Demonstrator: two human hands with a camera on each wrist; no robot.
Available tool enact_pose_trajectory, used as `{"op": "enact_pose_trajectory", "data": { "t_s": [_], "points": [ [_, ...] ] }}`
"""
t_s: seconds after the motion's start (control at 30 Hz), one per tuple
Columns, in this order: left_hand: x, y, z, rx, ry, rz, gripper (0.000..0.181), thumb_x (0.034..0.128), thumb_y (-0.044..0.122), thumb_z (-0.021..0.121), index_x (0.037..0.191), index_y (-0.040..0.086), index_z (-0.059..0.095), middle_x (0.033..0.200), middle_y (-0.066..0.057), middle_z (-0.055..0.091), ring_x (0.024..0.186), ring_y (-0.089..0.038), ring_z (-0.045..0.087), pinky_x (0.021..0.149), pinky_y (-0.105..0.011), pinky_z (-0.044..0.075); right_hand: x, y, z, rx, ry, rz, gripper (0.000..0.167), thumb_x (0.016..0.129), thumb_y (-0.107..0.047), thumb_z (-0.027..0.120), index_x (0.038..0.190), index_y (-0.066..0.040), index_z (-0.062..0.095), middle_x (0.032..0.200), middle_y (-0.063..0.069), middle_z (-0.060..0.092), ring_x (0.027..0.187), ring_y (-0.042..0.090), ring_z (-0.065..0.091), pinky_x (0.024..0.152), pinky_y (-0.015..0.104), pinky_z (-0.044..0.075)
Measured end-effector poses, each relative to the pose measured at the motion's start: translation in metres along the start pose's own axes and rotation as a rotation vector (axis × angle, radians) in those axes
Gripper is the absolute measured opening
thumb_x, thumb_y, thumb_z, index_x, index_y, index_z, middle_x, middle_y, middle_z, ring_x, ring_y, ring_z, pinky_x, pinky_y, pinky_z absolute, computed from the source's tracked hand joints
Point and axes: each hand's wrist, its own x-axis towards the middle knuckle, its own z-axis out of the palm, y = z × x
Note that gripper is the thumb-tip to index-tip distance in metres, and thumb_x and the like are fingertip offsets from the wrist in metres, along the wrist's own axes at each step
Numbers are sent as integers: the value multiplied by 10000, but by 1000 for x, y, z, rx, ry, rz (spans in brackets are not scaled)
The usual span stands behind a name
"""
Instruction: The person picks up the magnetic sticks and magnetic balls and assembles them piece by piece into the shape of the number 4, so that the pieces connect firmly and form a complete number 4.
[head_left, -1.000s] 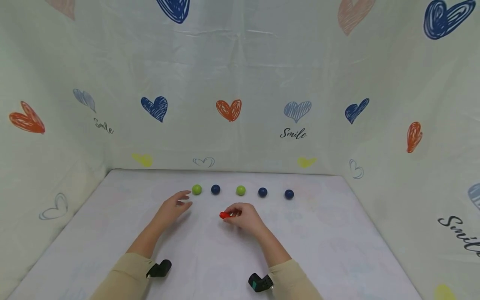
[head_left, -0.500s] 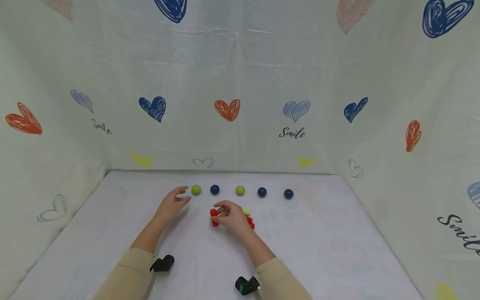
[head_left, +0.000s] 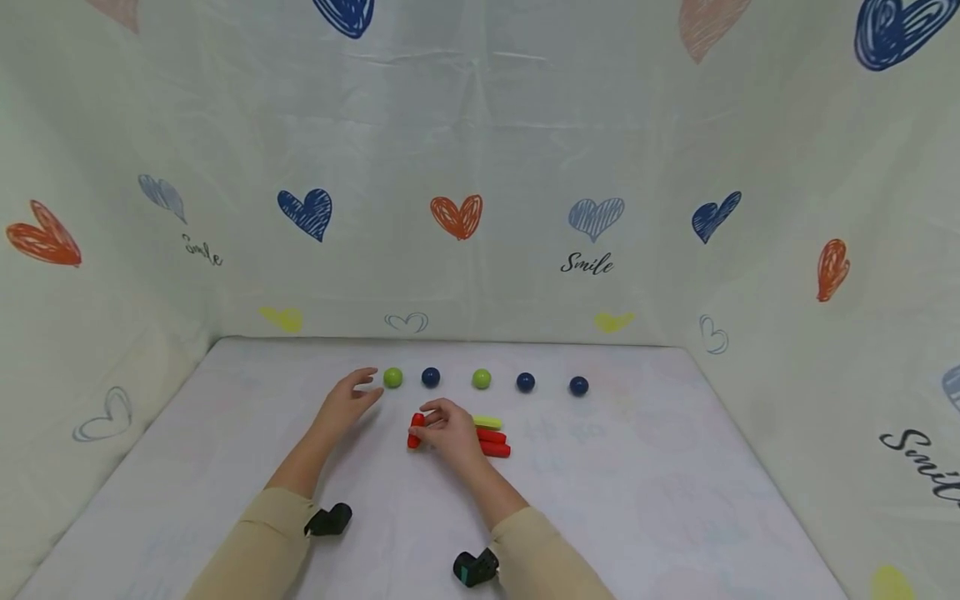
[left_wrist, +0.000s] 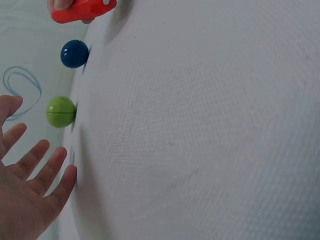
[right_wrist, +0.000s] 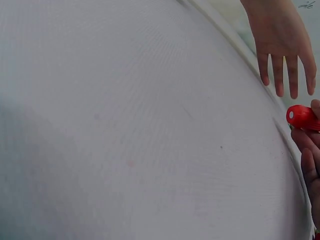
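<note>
My right hand pinches a red stick-like piece between thumb and fingers, roughly on end, near the table's middle. In the right wrist view this red piece shows a small hole in its end. My left hand holds nothing; its fingers are spread in the left wrist view, beside a green ball. Just right of my right hand lie a yellow-green stick and two red sticks, one above the other. Their left ends are hidden by the hand.
Along the back of the white table runs a row of balls: green, blue, green, blue and blue. A cloth printed with hearts hangs behind and at the sides.
My right hand has moved left with the red piece and turned it from lying to nearly on end. The sticks behind that hand have come into view. My left hand has shifted slightly away from me.
</note>
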Motion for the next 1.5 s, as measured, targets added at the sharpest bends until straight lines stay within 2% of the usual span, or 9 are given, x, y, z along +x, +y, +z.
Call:
{"op": "enact_pose_trajectory", "data": {
  "t_s": [0.2,0.57,0.8,1.1,1.3,1.5],
  "points": [
    [1,-2,-1,-3,0,5,515,995,217,553,1449,36,393,1411,-270,436,1240,-437,474,982,-530,434,8,1,10,-40,0,-57,316,803,-124,809,1076,-81,655,832,-32,640,710,92,632,651,233,532],
    [4,-7,1,15,-1,10,515,987,213,568,1441,36,402,1387,-269,462,1224,-436,491,961,-528,446,17,3,19,-60,-1,-45,289,801,-120,809,1043,-99,653,818,-43,640,699,88,616,657,227,518],
    [11,-9,4,54,-11,14,520,977,212,587,1433,34,411,1357,-267,489,1191,-419,511,951,-526,450,18,7,23,-101,36,-33,272,801,-180,816,1019,-121,665,801,-64,625,689,73,596,641,225,500],
    [23,-7,9,94,16,41,532,938,193,647,1394,3,450,1307,-283,525,1120,-409,543,895,-508,472,15,6,25,-139,61,-60,255,795,-192,821,986,-128,665,758,-79,597,647,53,564,610,217,478],
    [29,-5,9,82,26,7,546,925,197,666,1397,23,452,1308,-286,526,1150,-430,529,932,-530,448,15,5,25,-165,57,-74,247,794,-196,822,962,-119,659,743,-79,574,632,46,539,589,212,457],
    [34,-4,11,70,18,-20,548,920,222,677,1391,39,466,1297,-274,536,1181,-430,508,962,-543,422,17,4,24,-205,50,-50,247,798,-227,822,949,-134,650,739,-74,548,642,55,515,584,199,445]
  ]
}}
